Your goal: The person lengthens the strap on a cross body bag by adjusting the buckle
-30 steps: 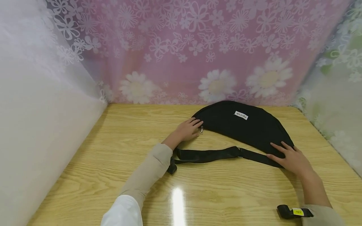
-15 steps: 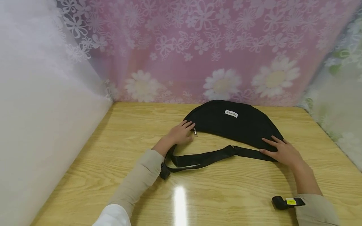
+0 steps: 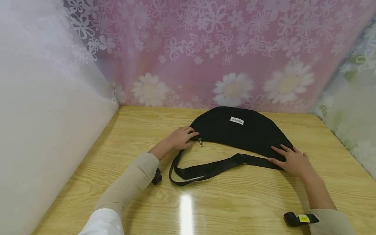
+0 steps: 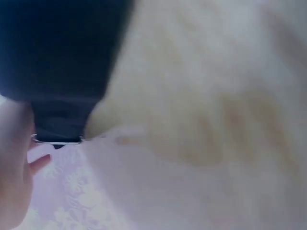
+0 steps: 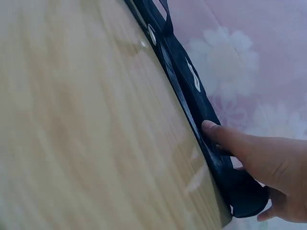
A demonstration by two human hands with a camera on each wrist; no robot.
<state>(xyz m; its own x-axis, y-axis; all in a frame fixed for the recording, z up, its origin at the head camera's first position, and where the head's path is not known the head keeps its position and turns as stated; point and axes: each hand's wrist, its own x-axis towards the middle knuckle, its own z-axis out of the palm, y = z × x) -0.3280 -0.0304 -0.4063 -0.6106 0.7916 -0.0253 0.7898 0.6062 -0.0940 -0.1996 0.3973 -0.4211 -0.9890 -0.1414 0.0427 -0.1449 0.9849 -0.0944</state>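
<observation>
A black half-moon waist bag [image 3: 235,135] lies flat on the table, its curved edge towards the back and a small white label on its face. My left hand [image 3: 177,138] lies on its left corner, fingers over the fabric beside a metal zipper pull [image 3: 201,142]. On the right end rests my right hand [image 3: 296,162] with fingers spread; in the right wrist view its thumb [image 5: 230,136] lies along the bag. The bag's black strap [image 3: 211,168] loops over the table in front. In the left wrist view a dark band [image 4: 62,52] hides part of the scene.
The wood-grain table [image 3: 229,199] meets a pink flowered curtain [image 3: 188,65] right behind the bag. Pale sheets stand at the left [image 3: 58,81] and right. Small black devices sit at my wrists, the right one with a yellow sticker [image 3: 304,218].
Both hands have moved left together with the waist bag, which has slid left along the table. The strap's left loop has opened wider. The head view has shifted slightly.
</observation>
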